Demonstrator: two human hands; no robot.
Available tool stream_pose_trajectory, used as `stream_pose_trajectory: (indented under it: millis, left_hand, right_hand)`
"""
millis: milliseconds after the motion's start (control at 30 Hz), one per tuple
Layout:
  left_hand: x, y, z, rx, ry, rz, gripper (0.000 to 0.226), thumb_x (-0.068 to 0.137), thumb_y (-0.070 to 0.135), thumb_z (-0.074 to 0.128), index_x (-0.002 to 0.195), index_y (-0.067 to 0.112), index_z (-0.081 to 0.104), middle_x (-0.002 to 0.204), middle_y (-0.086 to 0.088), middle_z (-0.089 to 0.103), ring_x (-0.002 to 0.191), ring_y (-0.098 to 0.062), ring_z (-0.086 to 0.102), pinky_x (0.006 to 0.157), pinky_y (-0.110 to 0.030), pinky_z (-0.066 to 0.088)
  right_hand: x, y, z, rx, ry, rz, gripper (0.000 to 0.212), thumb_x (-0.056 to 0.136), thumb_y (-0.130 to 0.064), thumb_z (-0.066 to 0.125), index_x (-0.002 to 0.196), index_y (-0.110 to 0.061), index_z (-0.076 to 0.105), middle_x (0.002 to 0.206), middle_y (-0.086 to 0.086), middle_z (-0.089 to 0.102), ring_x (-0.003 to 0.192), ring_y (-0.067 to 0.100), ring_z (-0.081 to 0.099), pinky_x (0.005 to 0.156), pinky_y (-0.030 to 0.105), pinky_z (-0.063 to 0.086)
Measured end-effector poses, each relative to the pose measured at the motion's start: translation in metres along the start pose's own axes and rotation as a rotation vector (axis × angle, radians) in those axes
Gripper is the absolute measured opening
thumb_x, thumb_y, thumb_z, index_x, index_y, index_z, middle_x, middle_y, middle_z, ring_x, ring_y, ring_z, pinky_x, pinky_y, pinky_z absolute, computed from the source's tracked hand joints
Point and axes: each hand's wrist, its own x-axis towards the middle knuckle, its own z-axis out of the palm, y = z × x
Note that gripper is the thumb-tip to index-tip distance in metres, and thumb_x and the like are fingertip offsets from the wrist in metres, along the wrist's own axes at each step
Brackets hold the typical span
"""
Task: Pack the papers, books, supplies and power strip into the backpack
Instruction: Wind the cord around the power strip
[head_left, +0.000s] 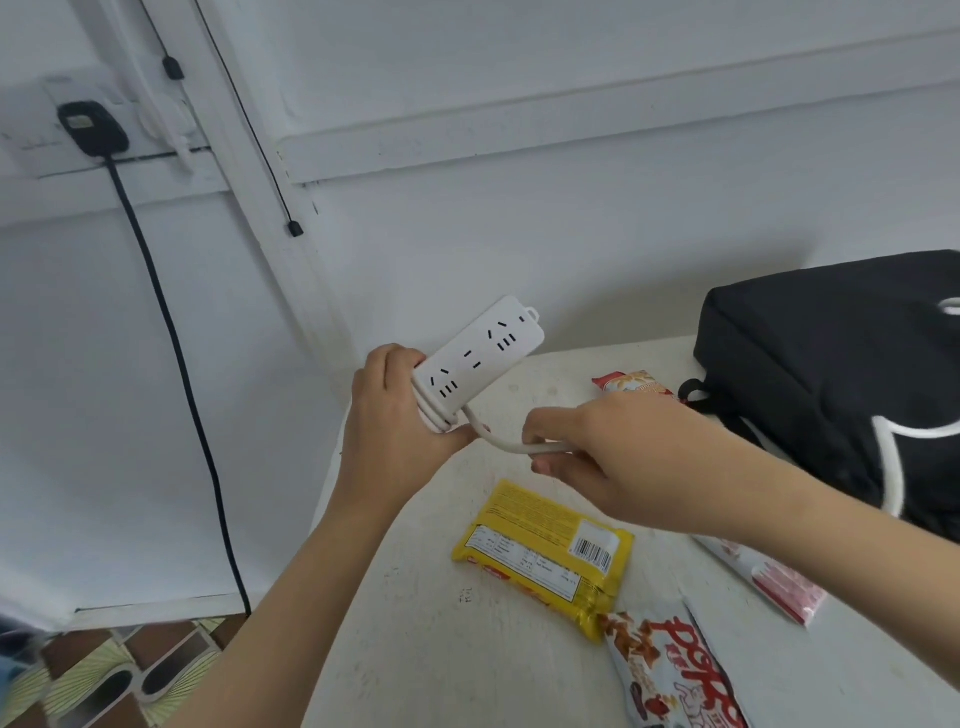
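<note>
The left hand (395, 415) was curled round the near end of the power strip (483, 353), pinning loops of cord (514, 444) against it. The right hand (597, 457) pinched the free run of cord just beside it. The white strip, sockets up, was held above the table (415, 623) at its far left corner. Winding looked partway done and packing not begun. The black backpack (831, 374) lay well apart on the right, its opening out of view, and snack packets (545, 545) lay unpacked nearby.
</note>
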Motion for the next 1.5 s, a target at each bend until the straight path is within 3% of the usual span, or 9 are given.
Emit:
stream_pose_trajectory:
  millis: [267, 467, 600, 800, 933, 1033, 1200, 1333, 1500]
  left_hand:
    - [-0.003, -0.006, 0.006, 0.053, 0.019, -0.061, 0.071, 0.057, 0.039, 0.083, 0.109, 0.003, 0.052, 0.112, -0.013, 0.046, 0.097, -0.03, 0.052, 0.063, -0.035, 0.049]
    - [-0.004, -0.015, 0.005, 0.116, -0.018, -0.097, 0.073, 0.054, 0.033, 0.084, 0.112, 0.003, 0.054, 0.12, -0.015, 0.044, 0.102, -0.035, 0.05, 0.069, -0.042, 0.05]
    - [-0.006, -0.02, 0.005, 0.138, 0.004, -0.076, 0.067, 0.053, 0.033, 0.082, 0.108, 0.004, 0.056, 0.108, -0.013, 0.053, 0.092, -0.032, 0.051, 0.065, -0.036, 0.046]
    - [-0.011, -0.024, 0.001, 0.158, -0.032, 0.07, 0.068, 0.055, 0.048, 0.054, 0.109, 0.007, 0.059, 0.096, -0.004, 0.061, 0.083, -0.023, 0.052, 0.063, -0.03, 0.047]
    - [-0.016, -0.005, -0.002, 0.027, -0.125, 0.212, 0.092, 0.056, 0.045, 0.057, 0.138, 0.011, 0.033, 0.103, -0.002, 0.06, 0.092, -0.013, 0.045, 0.074, -0.025, 0.04]
    - [-0.016, 0.011, -0.006, -0.083, -0.093, 0.34, 0.096, 0.059, 0.041, 0.064, 0.141, 0.023, 0.018, 0.116, -0.01, 0.054, 0.102, -0.017, 0.046, 0.08, -0.031, 0.043]
    - [-0.007, 0.029, -0.017, -0.075, 0.075, 0.664, 0.088, 0.064, 0.031, 0.078, 0.137, 0.036, 0.028, 0.132, -0.017, 0.033, 0.101, -0.031, 0.051, 0.084, -0.04, 0.048]
    - [0.0, 0.036, -0.025, 0.0, 0.193, 0.692, 0.071, 0.069, 0.028, 0.075, 0.13, 0.009, 0.045, 0.126, -0.014, 0.043, 0.098, -0.031, 0.053, 0.088, -0.038, 0.046]
    - [-0.004, 0.037, -0.026, -0.041, 0.226, 0.632, 0.061, 0.073, 0.028, 0.075, 0.121, 0.002, 0.049, 0.119, -0.011, 0.049, 0.101, -0.029, 0.054, 0.093, -0.033, 0.043]
  right_hand:
    - [0.001, -0.01, 0.007, -0.1, -0.06, -0.012, 0.026, 0.101, -0.027, 0.036, 0.125, -0.031, 0.043, 0.096, -0.008, 0.062, 0.076, 0.012, 0.061, 0.067, 0.033, 0.055]
    - [0.002, -0.01, 0.007, -0.066, -0.078, 0.079, 0.023, 0.101, -0.034, 0.031, 0.105, -0.022, 0.05, 0.084, -0.006, 0.051, 0.073, 0.011, 0.055, 0.071, 0.032, 0.054]
    - [0.001, -0.009, 0.005, -0.026, -0.037, 0.094, 0.016, 0.101, -0.037, 0.028, 0.101, -0.026, 0.04, 0.068, -0.005, 0.05, 0.054, 0.008, 0.046, 0.054, 0.025, 0.045]
    - [0.009, 0.0, -0.015, -0.012, 0.097, 0.133, 0.02, 0.098, -0.038, 0.039, 0.087, -0.024, 0.048, 0.068, -0.009, 0.047, 0.06, 0.01, 0.047, 0.049, 0.023, 0.033]
    - [0.02, 0.005, -0.042, -0.007, 0.288, 0.06, 0.019, 0.094, -0.039, 0.048, 0.089, -0.023, 0.055, 0.062, -0.01, 0.049, 0.054, 0.005, 0.042, 0.05, 0.026, 0.034]
    - [0.031, 0.012, -0.056, 0.05, 0.342, 0.076, 0.019, 0.09, -0.039, 0.055, 0.085, -0.021, 0.058, 0.06, -0.013, 0.045, 0.058, 0.003, 0.043, 0.058, 0.029, 0.038]
    - [0.048, 0.034, -0.058, 0.079, 0.219, 0.15, 0.025, 0.088, -0.05, 0.054, 0.077, -0.029, 0.062, 0.056, -0.013, 0.051, 0.058, -0.001, 0.051, 0.058, 0.025, 0.039]
    - [0.046, 0.042, -0.049, 0.231, 0.127, 0.133, 0.036, 0.091, -0.045, 0.052, 0.064, -0.023, 0.062, 0.038, -0.024, 0.048, 0.045, -0.012, 0.048, 0.044, 0.013, 0.029]
    - [0.036, 0.054, -0.039, 0.563, -0.075, 0.051, 0.025, 0.084, -0.02, 0.068, 0.067, -0.002, 0.066, 0.051, 0.003, 0.054, 0.046, 0.005, 0.043, 0.049, 0.016, 0.033]
